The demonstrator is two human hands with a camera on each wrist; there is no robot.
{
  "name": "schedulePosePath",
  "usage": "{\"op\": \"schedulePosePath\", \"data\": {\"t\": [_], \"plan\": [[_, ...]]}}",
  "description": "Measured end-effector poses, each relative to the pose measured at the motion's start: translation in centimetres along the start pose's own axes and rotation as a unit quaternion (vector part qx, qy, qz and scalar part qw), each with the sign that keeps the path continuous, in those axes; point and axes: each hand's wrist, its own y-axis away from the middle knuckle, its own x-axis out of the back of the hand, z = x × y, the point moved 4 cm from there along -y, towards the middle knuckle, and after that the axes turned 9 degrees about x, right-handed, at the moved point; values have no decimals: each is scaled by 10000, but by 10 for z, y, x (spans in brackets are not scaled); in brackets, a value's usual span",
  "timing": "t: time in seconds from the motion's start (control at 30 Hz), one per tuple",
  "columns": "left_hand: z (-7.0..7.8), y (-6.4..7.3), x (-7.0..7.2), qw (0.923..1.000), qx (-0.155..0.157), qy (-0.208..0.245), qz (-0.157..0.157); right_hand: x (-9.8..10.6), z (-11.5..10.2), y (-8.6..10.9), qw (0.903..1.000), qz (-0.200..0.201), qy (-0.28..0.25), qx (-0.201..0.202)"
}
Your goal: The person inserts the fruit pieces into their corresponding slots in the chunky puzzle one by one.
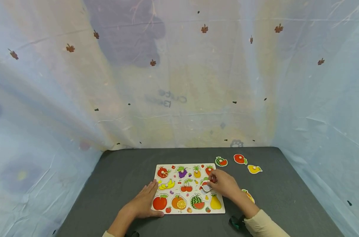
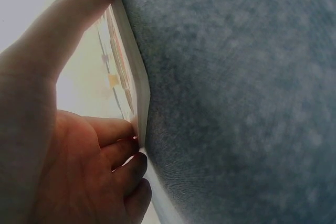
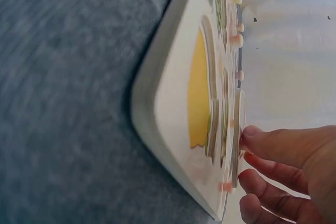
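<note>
A white wooden fruit puzzle board lies on the dark grey table. My right hand pinches a red-and-white fruit puzzle piece between thumb and fingers, over the right column's middle row. In the right wrist view this piece appears edge-on, close over the board, partly hidden by the fingers. My left hand rests against the board's near left corner, fingers extended along the left side and thumb at the front edge. Bananas, cherries, a watermelon and a pear show on the board.
Right of the board lie loose pieces: a watermelon, a red fruit, a yellow pear and an orange partly behind the right forearm. A dark green strap is at the right wrist. Patterned curtains surround the table.
</note>
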Motion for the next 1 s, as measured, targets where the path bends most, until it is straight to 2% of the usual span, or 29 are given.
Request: {"op": "schedulePosePath", "data": {"t": [0.5, 0.73, 1.0], "plan": [[1, 1, 0, 10000, -42, -16, 17, -7, -3, -2, 9998, -82, -146, 65], [1, 1, 1, 10000, 31, -17, -13, -8, -5, -4, 9997, -245, -91, 5], [1, 0, 0, 9999, 103, -4, -22, -11, -4, -6, 9994, -308, -53, 158]]}}
